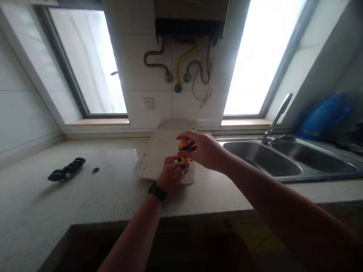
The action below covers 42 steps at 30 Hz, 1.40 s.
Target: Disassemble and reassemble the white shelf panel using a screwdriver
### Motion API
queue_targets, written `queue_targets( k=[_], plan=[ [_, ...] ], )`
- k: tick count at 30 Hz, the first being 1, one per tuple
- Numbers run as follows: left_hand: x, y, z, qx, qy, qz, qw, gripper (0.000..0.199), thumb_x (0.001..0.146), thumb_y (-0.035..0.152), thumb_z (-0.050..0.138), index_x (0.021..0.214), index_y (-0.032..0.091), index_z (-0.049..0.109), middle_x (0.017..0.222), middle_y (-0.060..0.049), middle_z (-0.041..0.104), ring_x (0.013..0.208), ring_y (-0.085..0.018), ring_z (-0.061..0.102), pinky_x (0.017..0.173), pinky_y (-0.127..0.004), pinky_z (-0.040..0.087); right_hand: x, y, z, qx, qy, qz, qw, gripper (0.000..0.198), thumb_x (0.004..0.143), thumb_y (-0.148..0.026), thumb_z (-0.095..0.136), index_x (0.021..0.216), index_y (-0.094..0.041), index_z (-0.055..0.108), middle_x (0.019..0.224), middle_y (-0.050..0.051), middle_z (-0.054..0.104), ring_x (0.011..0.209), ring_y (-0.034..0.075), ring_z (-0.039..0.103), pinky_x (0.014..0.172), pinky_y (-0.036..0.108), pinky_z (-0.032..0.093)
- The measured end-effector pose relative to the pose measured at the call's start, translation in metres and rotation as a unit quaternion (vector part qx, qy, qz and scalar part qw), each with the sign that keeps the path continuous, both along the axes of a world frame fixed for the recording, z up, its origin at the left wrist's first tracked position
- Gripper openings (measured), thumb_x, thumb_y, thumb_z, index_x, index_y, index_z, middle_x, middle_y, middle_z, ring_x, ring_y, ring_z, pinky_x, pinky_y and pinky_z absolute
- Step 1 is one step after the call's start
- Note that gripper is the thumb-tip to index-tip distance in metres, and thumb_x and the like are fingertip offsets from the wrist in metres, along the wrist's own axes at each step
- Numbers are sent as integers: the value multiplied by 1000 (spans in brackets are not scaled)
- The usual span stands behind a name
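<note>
A cream-coloured board with rounded corners and small holes near its edges lies on the countertop. Over its near right corner stands a roughly upright screwdriver with an orange-and-black handle; a short bit of metal shank shows below. My right hand is closed around the handle from above. Low at the board, my left hand, with a black band on the wrist, has its fingers closed in around the screwdriver's lower end. What those fingers pinch is hidden and too small to make out.
Several black parts lie in a row on the left of the counter, beside a small dark pile. To the right is a double steel sink with a tap. A blue bag stands behind it.
</note>
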<state>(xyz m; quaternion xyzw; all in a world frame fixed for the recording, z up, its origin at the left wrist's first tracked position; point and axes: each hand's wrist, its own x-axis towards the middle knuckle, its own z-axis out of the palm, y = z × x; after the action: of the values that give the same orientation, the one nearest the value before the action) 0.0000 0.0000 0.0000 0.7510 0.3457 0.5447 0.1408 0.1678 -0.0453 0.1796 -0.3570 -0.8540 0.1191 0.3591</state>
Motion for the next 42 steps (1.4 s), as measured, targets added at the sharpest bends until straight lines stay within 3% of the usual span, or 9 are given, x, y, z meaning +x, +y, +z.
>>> queue_targets(
  k=[6, 13, 18, 22, 26, 29, 34, 38, 42],
  plan=[
    [1, -1, 1, 12, -4, 6, 1000, 15, 89, 23, 71, 101, 30, 78, 120, -6, 65, 119, -27, 50, 104, -50, 43, 10, 5, 1, -36, -41, 118, 992, 46, 86, -15, 60, 131, -19, 56, 115, 6, 69, 101, 17, 66, 88, 31, 51],
    [3, -2, 5, 5, 20, 35, 999, 13, 88, 25, 72, 98, 30, 79, 114, -6, 65, 114, -26, 51, 101, -49, 45, -2, -3, 1, 78, -76, -19, 994, 26, 84, -36, 74, 103, -19, 67, 103, 7, 62, 81, 15, 59, 74, 30, 48],
    [3, -2, 3, 3, 22, 47, 999, 11, 87, 27, 73, 97, 30, 79, 118, -6, 65, 116, -27, 51, 102, -50, 45, -3, -2, 2, 48, -21, -56, 997, 38, 70, -31, 87, 99, -18, 66, 88, 2, 67, 76, 16, 60, 70, 30, 47],
    [2, -2, 2, 2, 24, 37, 999, 13, 87, 27, 74, 99, 30, 78, 121, -4, 65, 118, -26, 49, 104, -49, 44, 6, 0, 5, -36, -15, 31, 999, 41, 76, -21, 78, 114, -19, 65, 97, 4, 69, 84, 16, 64, 78, 32, 50],
    [3, -2, 2, 12, 25, 25, 999, 16, 88, 26, 73, 102, 31, 78, 123, -4, 65, 120, -26, 48, 105, -50, 43, 13, 3, 3, -50, -36, 138, 988, 39, 84, -15, 63, 122, -21, 60, 114, 5, 67, 97, 15, 63, 85, 30, 49],
    [5, -3, 3, 6, 28, 32, 999, 13, 89, 28, 72, 100, 30, 79, 118, -6, 66, 117, -27, 49, 103, -51, 45, 9, 1, 0, -7, -39, 101, 994, 32, 85, -16, 62, 116, -20, 59, 109, 5, 64, 92, 15, 60, 82, 30, 48],
    [5, -4, 5, 1, 41, 50, 998, 12, 89, 29, 72, 98, 30, 79, 117, -6, 65, 113, -27, 50, 102, -50, 44, -4, -5, -2, 88, -49, -33, 994, 27, 80, -37, 78, 96, -20, 63, 98, 5, 59, 81, 16, 55, 75, 31, 45],
    [5, -2, 3, 2, 40, 52, 998, 12, 89, 30, 71, 99, 30, 79, 118, -6, 64, 117, -27, 49, 104, -50, 43, -7, 1, -2, 29, 19, -92, 995, 38, 66, -35, 89, 90, -19, 64, 84, 2, 65, 70, 15, 57, 66, 30, 46],
    [5, -3, 2, -10, 36, 49, 998, 11, 89, 32, 72, 98, 29, 78, 121, -5, 64, 116, -27, 49, 102, -49, 44, 0, 9, -2, -58, 63, -9, 996, 38, 66, -28, 87, 97, -17, 69, 88, 3, 70, 78, 17, 65, 72, 31, 52]
  ],
)
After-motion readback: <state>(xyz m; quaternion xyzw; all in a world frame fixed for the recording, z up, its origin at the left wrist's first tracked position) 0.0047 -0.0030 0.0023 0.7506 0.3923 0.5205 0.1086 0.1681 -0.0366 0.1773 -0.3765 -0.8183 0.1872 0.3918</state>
